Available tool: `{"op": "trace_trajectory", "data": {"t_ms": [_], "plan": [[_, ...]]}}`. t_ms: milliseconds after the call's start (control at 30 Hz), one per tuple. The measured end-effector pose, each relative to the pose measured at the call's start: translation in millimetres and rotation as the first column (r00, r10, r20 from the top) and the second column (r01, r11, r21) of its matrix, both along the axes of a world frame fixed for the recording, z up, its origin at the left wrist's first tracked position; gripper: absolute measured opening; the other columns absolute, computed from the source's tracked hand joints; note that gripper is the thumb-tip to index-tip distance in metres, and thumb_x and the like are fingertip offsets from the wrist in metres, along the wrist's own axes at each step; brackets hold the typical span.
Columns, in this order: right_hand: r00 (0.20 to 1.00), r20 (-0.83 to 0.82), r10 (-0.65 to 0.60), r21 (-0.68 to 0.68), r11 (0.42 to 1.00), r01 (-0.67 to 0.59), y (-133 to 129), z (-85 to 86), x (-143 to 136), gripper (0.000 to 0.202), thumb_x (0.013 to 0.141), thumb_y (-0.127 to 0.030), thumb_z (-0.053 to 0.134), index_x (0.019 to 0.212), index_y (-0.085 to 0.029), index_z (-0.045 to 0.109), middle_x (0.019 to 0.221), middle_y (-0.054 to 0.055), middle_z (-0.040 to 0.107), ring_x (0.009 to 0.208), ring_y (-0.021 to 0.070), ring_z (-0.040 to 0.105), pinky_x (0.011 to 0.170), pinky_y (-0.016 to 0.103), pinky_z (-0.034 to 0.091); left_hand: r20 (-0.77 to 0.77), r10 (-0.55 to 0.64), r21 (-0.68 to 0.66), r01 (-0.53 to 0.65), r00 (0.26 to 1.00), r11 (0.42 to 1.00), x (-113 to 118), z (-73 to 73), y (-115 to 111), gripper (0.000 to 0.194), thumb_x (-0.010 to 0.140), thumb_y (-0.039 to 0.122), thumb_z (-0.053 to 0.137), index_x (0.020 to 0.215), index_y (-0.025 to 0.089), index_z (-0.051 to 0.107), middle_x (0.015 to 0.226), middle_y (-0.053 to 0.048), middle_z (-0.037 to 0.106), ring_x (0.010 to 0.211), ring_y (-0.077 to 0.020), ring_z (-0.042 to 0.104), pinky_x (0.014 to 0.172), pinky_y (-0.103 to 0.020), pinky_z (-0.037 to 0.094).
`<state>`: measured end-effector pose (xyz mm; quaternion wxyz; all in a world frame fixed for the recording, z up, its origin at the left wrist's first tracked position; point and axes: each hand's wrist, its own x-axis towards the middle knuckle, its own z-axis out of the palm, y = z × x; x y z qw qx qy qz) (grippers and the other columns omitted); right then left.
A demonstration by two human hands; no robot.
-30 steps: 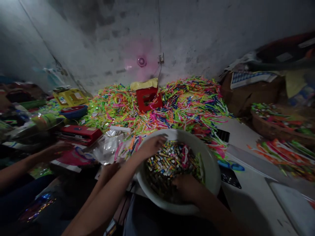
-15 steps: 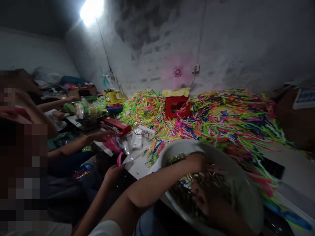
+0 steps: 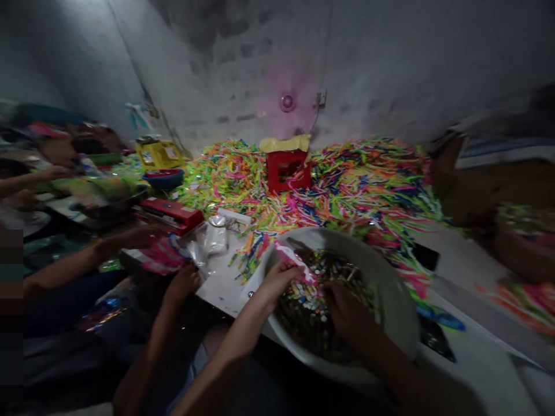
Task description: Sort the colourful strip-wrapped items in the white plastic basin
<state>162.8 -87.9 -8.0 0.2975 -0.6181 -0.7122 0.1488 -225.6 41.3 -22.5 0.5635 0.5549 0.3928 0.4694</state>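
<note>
Grey, stained wall [image 3: 381, 69] fills the upper frame behind a heap of bright strips [image 3: 368, 185] and a red stool [image 3: 277, 173] near the centre. Below the centre stands a pale basin [image 3: 399, 312] of small multicoloured pieces [image 3: 307, 297], over whose left part the left hand [image 3: 281, 280] pinches a pink-and-white strip [image 3: 299, 260] between its fingers, while the right hand [image 3: 347, 309] reaches among the pieces in shadow, its finger state impossible to tell. Left of centre, a co-worker's hand [image 3: 184, 283] is beside pink strips [image 3: 162, 254].
</note>
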Motion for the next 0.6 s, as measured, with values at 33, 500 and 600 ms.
{"op": "trace_trajectory", "data": {"t_ms": [33, 500, 600], "plan": [[1.0, -0.007, -0.005, 0.01, 1.0, 0.006, -1, 3.5, -1, 0.025, 0.089, -0.026, 0.03, 0.094, -0.017, 0.053, 0.092, 0.01, 0.061, 0.086, 0.0213, 0.056, 0.077, 0.035, 0.042, -0.009, -0.003, 0.003, 0.003, 1.0, 1.0, -7, -6.9, 8, 0.028, 0.07, 0.02, 0.06, 0.047, 0.027, 0.047, 0.043, 0.002, 0.045, 0.072, -0.0181, 0.061, 0.077, -0.031, 0.048], [0.96, -0.235, -0.152, -0.007, 0.988, 0.155, -4, 7.1, 7, 0.026, 0.088, -0.04, 0.035, 0.098, -0.021, 0.051, 0.079, 0.004, 0.062, 0.071, 0.0195, 0.057, 0.063, 0.029, 0.042, -0.073, -0.301, -0.017, 0.301, 0.951, 0.953, 192, 23.4, -45, 0.03, 0.07, 0.03, 0.064, 0.098, 0.019, 0.057, 0.08, -0.001, 0.064, 0.073, -0.0152, 0.06, 0.068, -0.027, 0.048], [0.958, -0.261, -0.115, -0.012, 0.993, 0.116, -3, 6.7, 6, 0.025, 0.088, -0.039, 0.035, 0.101, -0.022, 0.049, 0.082, 0.005, 0.061, 0.074, 0.02, 0.057, 0.066, 0.03, 0.042, -0.188, -0.388, 0.04, 0.401, 0.902, 0.915, 202, 20.8, -51, 0.031, 0.076, 0.036, 0.057, 0.102, 0.02, 0.055, 0.087, -0.004, 0.063, 0.077, -0.0168, 0.06, 0.069, -0.029, 0.048]]}}
